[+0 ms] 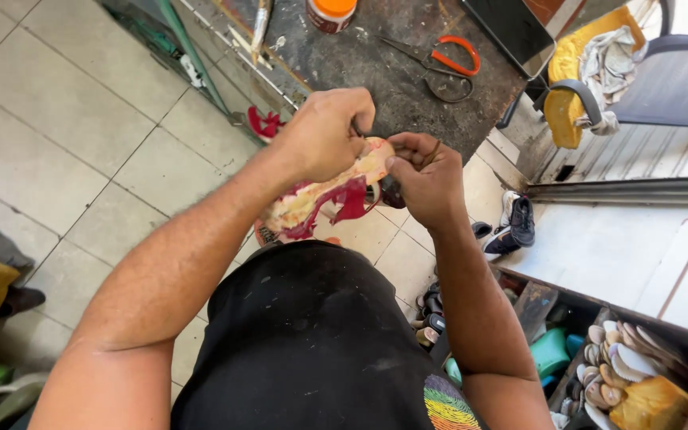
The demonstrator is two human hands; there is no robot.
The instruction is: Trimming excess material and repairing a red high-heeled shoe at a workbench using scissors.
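Both hands closing on a red and cream sandal (324,199), held up in the air above the lap: left hand (324,135) gripping the top end, right hand (428,179) pinching its edge with finger and thumb. Looking light and bendy, with soft straps hanging loose; best holding by the firmer sole. Below, pale floor tiles (57,119). Ahead, a dark, scuffed table (376,64) carrying orange-handled scissors (443,64) and an orange-lidded jar (332,14). Off to the right, a box of shoe soles (631,370).
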